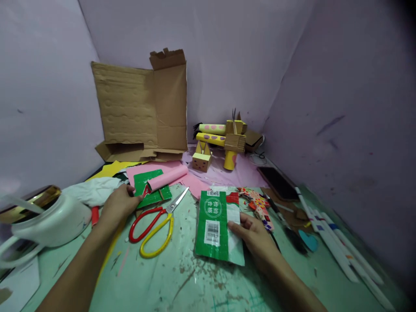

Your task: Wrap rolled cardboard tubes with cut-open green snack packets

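My right hand grips the green carton, lying at its nine o'clock with long axis twelve-to-six, while my left hand pinches the green card at its two o'clock.

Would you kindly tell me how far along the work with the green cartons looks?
Done: small cardboard figures stand by the back wall. In hand: the right hand presses on the flattened green carton; the left hand rests on a smaller green piece under a pink roll. Left: the carton looks uncut, and the scissors lie untouched between the hands.
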`<state>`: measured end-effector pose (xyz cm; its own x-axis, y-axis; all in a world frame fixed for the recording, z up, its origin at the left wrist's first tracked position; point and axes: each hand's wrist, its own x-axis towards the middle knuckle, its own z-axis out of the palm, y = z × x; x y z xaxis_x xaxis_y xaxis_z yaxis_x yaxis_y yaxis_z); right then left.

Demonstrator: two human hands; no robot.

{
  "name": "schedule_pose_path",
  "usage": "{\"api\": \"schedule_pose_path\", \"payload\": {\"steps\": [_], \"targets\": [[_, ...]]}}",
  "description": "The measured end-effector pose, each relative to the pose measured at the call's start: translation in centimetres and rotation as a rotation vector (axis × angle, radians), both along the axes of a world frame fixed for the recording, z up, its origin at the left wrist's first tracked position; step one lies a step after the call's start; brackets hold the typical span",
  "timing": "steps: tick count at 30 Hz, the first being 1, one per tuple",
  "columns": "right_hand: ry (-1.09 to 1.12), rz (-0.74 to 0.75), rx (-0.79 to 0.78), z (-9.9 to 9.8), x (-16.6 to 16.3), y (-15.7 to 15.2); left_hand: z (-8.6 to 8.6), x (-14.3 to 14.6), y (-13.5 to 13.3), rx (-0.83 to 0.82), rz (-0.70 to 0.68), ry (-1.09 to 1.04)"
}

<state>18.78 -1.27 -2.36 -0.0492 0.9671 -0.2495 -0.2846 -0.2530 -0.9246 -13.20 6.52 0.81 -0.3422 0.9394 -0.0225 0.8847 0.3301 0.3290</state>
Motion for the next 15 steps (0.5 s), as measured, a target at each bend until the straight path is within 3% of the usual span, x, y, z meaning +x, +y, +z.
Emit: {"api": "schedule_pose_path", "payload": {"steps": [8, 15], "targets": [[-0.056, -0.110, 0.020, -1.6, 0.7, 0.6, 0.1, -1.3, 0.5, -0.062, 0.062, -0.034], [-0.169, -0.153, 0.071, -1.5, 0.7, 0.5, 3.3, -0.6, -2.0, 0.109, 0.092, 0.087]]}}
